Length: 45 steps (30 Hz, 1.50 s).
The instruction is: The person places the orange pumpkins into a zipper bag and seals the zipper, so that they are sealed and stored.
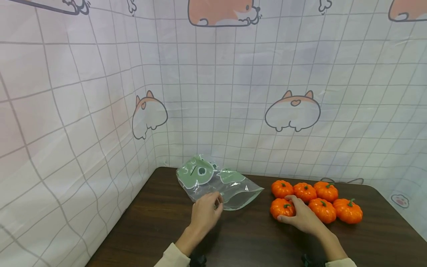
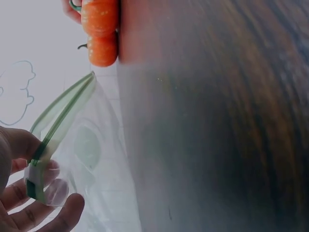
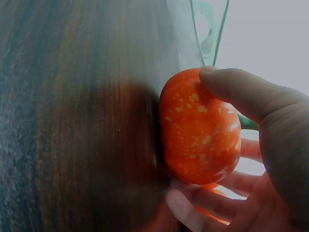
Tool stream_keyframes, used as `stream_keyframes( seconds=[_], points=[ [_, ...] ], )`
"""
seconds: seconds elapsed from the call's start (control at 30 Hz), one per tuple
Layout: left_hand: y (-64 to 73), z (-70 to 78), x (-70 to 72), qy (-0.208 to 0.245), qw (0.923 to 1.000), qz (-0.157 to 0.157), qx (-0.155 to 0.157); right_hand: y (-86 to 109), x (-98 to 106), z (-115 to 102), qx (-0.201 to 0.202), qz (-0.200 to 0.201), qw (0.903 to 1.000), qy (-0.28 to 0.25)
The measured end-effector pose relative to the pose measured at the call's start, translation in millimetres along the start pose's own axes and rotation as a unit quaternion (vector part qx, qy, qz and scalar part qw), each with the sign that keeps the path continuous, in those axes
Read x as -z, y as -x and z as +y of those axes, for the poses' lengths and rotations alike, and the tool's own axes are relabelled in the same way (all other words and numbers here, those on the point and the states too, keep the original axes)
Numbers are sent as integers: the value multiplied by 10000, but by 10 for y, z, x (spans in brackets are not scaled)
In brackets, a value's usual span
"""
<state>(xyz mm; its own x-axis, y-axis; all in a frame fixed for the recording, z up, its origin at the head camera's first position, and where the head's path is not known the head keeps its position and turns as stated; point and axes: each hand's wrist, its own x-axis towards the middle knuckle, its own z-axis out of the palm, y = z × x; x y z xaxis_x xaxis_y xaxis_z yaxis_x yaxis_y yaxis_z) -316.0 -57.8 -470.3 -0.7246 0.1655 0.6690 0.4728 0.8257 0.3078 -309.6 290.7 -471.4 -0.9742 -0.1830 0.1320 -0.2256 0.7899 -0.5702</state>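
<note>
A clear zip bag (image 1: 233, 191) with a green cartoon face lies at the back left of the table, its mouth parted. My left hand (image 1: 206, 212) holds the mouth's near corner. The left wrist view shows the thumb on the green zip strip (image 2: 62, 116) and the fingers behind the clear plastic. My right hand (image 1: 305, 217) grips a small orange pumpkin (image 3: 200, 128), thumb on one side and fingers round the other. That pumpkin appears to rest on the table, at the left of the front row.
Several more orange pumpkins (image 1: 322, 210) stand close together beside and behind my right hand. The dark wooden table (image 1: 247, 237) meets a white gridded cloth (image 1: 233, 111) at the back and left. A thin dark cord (image 1: 355, 181) lies at the back edge.
</note>
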Motion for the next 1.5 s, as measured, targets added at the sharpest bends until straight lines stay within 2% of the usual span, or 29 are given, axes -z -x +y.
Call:
stream_keyframes(
  seconds=[0.3,0.67,1.17,1.5],
  points=[
    [22,-32,-10,239,9996,-154,-79,13,-22,-27,-22,8,10000,75],
    [29,-42,-18,227,9996,-163,-28,24,-40,-76,16,166,9999,-1],
    [34,-59,-10,570,9979,-216,-208,17,-79,-224,314,359,9980,-403],
    [36,-53,21,735,9961,-386,-293,24,-157,-347,318,364,9967,-658]
  ],
)
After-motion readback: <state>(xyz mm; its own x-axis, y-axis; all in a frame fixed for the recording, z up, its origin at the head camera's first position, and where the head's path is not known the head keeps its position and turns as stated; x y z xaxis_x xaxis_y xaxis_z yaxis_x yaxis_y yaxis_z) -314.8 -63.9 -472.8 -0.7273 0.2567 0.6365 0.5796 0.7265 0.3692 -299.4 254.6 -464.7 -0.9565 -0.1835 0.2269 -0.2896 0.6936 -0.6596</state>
